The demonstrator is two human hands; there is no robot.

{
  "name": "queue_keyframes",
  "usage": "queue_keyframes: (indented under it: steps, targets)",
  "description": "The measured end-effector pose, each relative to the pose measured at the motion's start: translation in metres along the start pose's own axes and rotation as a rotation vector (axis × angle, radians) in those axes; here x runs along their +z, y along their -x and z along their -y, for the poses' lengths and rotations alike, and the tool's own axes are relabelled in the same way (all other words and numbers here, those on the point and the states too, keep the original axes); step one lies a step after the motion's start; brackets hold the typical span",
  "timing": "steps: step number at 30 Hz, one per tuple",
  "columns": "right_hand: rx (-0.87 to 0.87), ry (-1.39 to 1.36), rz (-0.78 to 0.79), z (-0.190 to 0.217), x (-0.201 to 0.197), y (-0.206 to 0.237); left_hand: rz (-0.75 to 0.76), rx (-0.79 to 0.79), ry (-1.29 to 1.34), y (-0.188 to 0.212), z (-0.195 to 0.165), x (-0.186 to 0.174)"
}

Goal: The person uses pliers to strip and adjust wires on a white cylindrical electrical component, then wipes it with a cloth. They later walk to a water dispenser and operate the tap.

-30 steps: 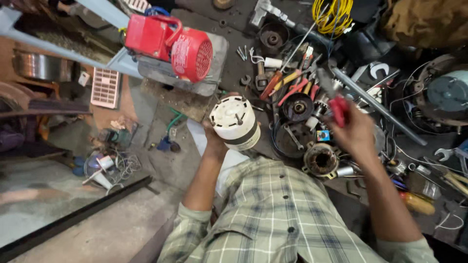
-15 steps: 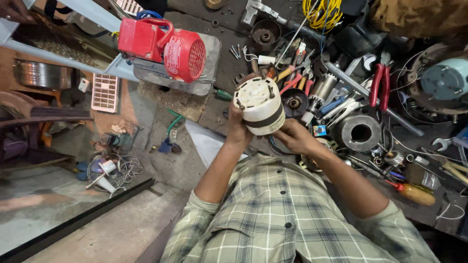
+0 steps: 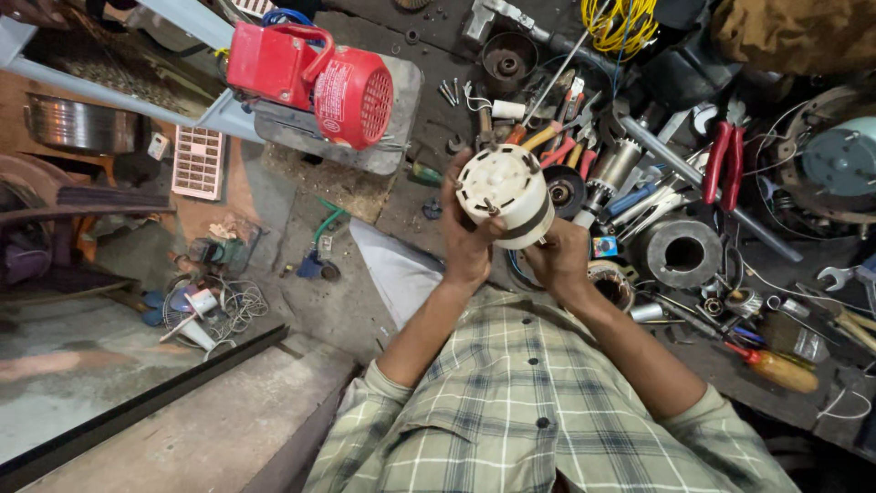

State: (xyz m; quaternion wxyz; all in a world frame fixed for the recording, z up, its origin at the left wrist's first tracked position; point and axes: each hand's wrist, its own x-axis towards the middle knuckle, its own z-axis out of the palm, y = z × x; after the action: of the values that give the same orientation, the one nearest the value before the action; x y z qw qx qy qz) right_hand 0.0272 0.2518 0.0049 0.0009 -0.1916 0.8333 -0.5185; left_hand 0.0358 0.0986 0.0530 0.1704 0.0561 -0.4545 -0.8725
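Near the frame's centre, your left hand (image 3: 467,245) wraps the left side of the white motor housing (image 3: 505,194), fingers curled tight; your right hand (image 3: 558,260) grips its lower right edge, so the housing sits between and above both palms.

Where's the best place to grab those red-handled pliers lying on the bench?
Probably by the two red handles of the pliers, coming down from above. They lie flat on the clutter with the handles on top and close together, so one hand can wrap both; the metal nose is buried among tools.
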Motion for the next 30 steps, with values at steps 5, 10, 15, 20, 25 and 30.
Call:
queue_keyframes:
  steps: [5, 10, 15, 20, 25, 30]
  targets:
    - [0.030, -0.351, 0.412, -0.012, -0.015, -0.001, 0.191, -0.214, 0.066, -0.001, -0.008, -0.015]
    - [0.495, -0.840, 0.821, -0.021, -0.019, -0.005, 0.220, -0.428, 0.305, 0.000, -0.007, -0.020]
    - [0.023, -0.615, 0.693, -0.028, -0.007, -0.013, 0.365, -0.187, -0.030, -0.003, -0.015, -0.029]
    - [0.032, -0.253, 0.335, -0.018, 0.006, -0.004, 0.146, -0.058, -0.066, 0.003, -0.004, -0.021]
    - [0.207, -0.128, 0.092, 0.004, 0.012, 0.002, -0.087, 0.064, -0.047, 0.014, 0.012, -0.003]
    - [0.135, -0.239, 0.303, 0.002, 0.005, -0.003, 0.009, 0.072, -0.037, 0.008, 0.001, -0.017]
